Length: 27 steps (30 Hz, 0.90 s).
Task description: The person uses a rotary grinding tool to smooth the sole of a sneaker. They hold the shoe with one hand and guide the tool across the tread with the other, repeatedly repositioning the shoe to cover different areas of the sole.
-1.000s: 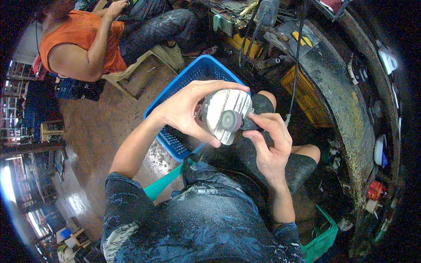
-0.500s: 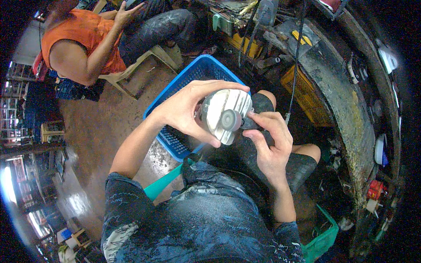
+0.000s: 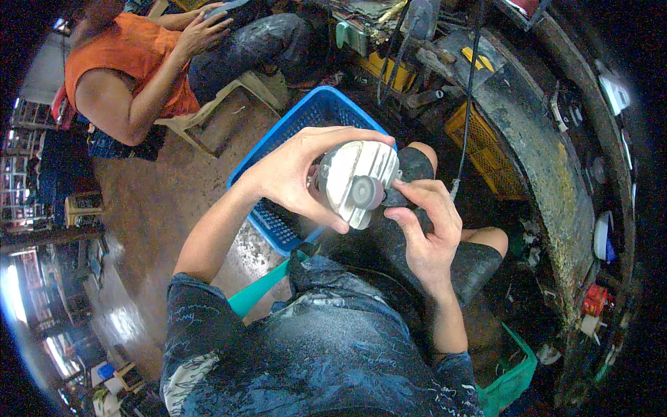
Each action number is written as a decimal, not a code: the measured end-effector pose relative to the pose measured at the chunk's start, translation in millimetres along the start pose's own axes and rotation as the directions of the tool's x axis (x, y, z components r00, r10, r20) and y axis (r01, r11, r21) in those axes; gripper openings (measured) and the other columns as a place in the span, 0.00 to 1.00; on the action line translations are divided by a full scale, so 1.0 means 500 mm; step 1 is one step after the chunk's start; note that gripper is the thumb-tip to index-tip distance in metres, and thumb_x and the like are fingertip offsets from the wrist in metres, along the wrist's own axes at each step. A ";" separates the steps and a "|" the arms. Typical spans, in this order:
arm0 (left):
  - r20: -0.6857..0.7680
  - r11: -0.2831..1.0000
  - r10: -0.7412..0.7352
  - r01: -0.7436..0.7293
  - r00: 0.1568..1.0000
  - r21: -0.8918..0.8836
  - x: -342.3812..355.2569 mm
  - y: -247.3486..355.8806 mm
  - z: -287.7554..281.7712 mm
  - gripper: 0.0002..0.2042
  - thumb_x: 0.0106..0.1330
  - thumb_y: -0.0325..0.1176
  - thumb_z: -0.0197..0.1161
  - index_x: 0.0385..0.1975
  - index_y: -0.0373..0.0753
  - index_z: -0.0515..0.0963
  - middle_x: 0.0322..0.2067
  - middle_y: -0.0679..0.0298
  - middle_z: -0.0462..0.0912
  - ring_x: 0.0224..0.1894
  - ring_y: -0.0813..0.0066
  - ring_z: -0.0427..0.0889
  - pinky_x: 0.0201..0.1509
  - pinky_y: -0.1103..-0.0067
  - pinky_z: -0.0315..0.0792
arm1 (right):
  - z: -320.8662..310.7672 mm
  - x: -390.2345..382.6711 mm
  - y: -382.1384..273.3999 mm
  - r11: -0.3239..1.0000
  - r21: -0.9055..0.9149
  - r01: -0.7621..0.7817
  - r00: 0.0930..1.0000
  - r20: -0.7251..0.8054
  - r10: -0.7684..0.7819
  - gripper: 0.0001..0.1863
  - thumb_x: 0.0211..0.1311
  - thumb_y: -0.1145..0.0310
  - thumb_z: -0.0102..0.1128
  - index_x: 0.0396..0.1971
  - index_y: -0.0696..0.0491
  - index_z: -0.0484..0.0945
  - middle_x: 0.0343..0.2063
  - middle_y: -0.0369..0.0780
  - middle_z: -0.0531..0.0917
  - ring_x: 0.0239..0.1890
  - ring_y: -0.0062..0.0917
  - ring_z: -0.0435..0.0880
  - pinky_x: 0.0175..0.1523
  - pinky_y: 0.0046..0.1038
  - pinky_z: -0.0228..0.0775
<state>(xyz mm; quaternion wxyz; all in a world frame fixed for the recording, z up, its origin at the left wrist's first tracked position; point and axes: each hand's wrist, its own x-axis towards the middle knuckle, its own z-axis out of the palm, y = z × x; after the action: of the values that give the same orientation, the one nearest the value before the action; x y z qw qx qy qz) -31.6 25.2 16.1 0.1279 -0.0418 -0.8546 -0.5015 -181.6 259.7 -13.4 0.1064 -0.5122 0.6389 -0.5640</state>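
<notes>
My left hand (image 3: pixel 288 170) is wrapped around a round silver metal piece (image 3: pixel 347 165) with raised straight ridges across its face, thumb below and fingers over the top. My right hand (image 3: pixel 431 226) pinches a dark, slim rotary handpiece (image 3: pixel 394 197) between thumb and fingertips; most of it is hidden. At its tip a small grey round wheel (image 3: pixel 365 192) lies over the ridged face and seems to touch it. Both hands are above a blue plastic basket (image 3: pixel 243 163) and my knees.
A black flexible shaft (image 3: pixel 467 125) hangs down behind my right hand. At the upper left sits a person in an orange top (image 3: pixel 139 55), beside a beige stool (image 3: pixel 191 132). A yellow crate (image 3: pixel 486 153) and a cluttered worktop (image 3: pixel 535 146) curve along the right. A green crate (image 3: pixel 514 375) stands lower right.
The grey wheel and my right hand have shifted only slightly against the metal piece. The person in orange has brought their hands together around a bluish thing.
</notes>
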 end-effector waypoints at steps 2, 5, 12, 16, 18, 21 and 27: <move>0.001 1.000 -0.002 0.002 1.000 0.006 0.000 0.000 0.000 0.59 0.34 0.51 0.91 0.73 0.32 0.74 0.66 0.49 0.84 0.67 0.56 0.84 0.75 0.63 0.74 | 0.001 -0.002 0.000 1.000 -0.003 0.001 1.000 0.007 -0.001 0.17 0.59 0.74 0.78 0.48 0.59 0.89 0.42 0.44 0.88 0.46 0.33 0.87 0.54 0.32 0.77; -0.004 0.999 0.021 -0.021 1.000 0.027 0.001 -0.001 0.000 0.59 0.34 0.51 0.91 0.73 0.32 0.74 0.66 0.49 0.84 0.68 0.56 0.84 0.75 0.63 0.74 | 0.000 -0.002 0.001 1.000 -0.006 0.011 1.000 0.003 -0.011 0.17 0.59 0.73 0.78 0.48 0.59 0.89 0.42 0.44 0.88 0.46 0.33 0.87 0.54 0.32 0.77; 0.009 1.000 0.010 -0.010 1.000 0.001 0.000 -0.003 0.000 0.60 0.35 0.52 0.91 0.73 0.32 0.73 0.66 0.49 0.83 0.67 0.55 0.84 0.75 0.62 0.74 | 0.002 -0.004 -0.002 1.000 -0.002 0.007 1.000 0.003 -0.007 0.18 0.58 0.73 0.79 0.49 0.59 0.89 0.41 0.44 0.88 0.45 0.33 0.87 0.53 0.32 0.78; -0.005 0.999 0.040 -0.040 0.999 -0.007 0.003 -0.002 0.001 0.59 0.35 0.50 0.92 0.73 0.32 0.73 0.65 0.50 0.84 0.66 0.57 0.85 0.73 0.63 0.75 | 0.003 -0.002 0.000 1.000 -0.004 0.015 1.000 -0.009 -0.015 0.18 0.58 0.72 0.79 0.49 0.59 0.89 0.41 0.44 0.88 0.45 0.33 0.87 0.53 0.32 0.78; -0.015 0.998 0.056 -0.057 0.998 -0.033 0.004 -0.001 0.000 0.56 0.37 0.45 0.92 0.73 0.33 0.74 0.63 0.51 0.86 0.64 0.60 0.86 0.72 0.65 0.76 | 0.004 -0.003 -0.001 1.000 0.002 0.009 1.000 -0.005 -0.009 0.18 0.58 0.72 0.79 0.49 0.59 0.89 0.41 0.44 0.88 0.45 0.33 0.87 0.52 0.32 0.78; -0.011 0.999 0.040 -0.041 0.999 -0.030 0.004 0.002 0.000 0.57 0.37 0.45 0.92 0.73 0.33 0.74 0.63 0.51 0.85 0.65 0.60 0.86 0.73 0.65 0.76 | 0.002 -0.005 -0.004 1.000 0.001 0.008 1.000 0.011 -0.008 0.18 0.58 0.72 0.79 0.49 0.59 0.89 0.41 0.44 0.88 0.45 0.33 0.87 0.52 0.32 0.78; -0.014 0.998 0.041 -0.042 0.999 -0.054 0.005 0.000 0.001 0.57 0.36 0.45 0.92 0.73 0.33 0.74 0.63 0.51 0.86 0.64 0.60 0.86 0.73 0.65 0.76 | -0.001 0.004 -0.002 1.000 -0.007 0.000 1.000 -0.012 -0.001 0.17 0.59 0.73 0.79 0.48 0.59 0.90 0.42 0.44 0.88 0.45 0.33 0.87 0.53 0.31 0.78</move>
<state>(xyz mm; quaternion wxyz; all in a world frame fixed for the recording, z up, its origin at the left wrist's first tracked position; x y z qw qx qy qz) -34.2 25.6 16.8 0.1428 -0.0597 -0.8388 -0.5219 -182.2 258.5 -11.6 0.1005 -0.5093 0.6415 -0.5649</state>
